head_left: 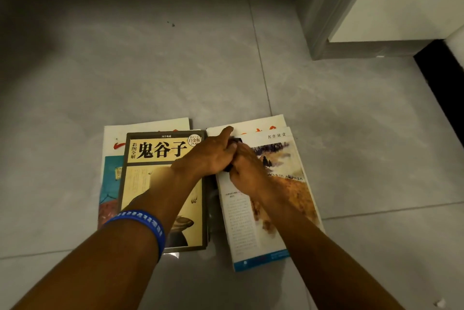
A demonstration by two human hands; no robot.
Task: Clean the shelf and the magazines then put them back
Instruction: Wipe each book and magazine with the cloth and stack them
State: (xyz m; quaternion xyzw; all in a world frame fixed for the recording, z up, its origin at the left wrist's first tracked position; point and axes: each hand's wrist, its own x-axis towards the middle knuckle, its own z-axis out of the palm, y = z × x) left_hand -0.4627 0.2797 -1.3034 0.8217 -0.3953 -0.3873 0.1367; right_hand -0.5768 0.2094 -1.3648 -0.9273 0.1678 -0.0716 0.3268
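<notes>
Nearest the camera, two bare forearms reach forward and down over a grey tiled floor (150, 71), the left one wearing a blue wristband (140, 224). On the floor, from the left: a white magazine (110, 159) with red lettering lies flat, and a yellow-covered book (155, 184) with large black characters lies on top of it, squared up and face up. Just beside these, apart by a narrow gap, a second white magazine (261, 124) lies under a magazine with a painted landscape page (283, 184), slightly askew, its lower corner toward the camera. The left hand (211, 156) and right hand (248, 169) meet above this right pile, fingers curled together round a small dark object (227, 168); what it is cannot be told. Open floor lies beyond and to the left. At the upper right stand a grey frame (324, 21) and a white panel (401, 3).
</notes>
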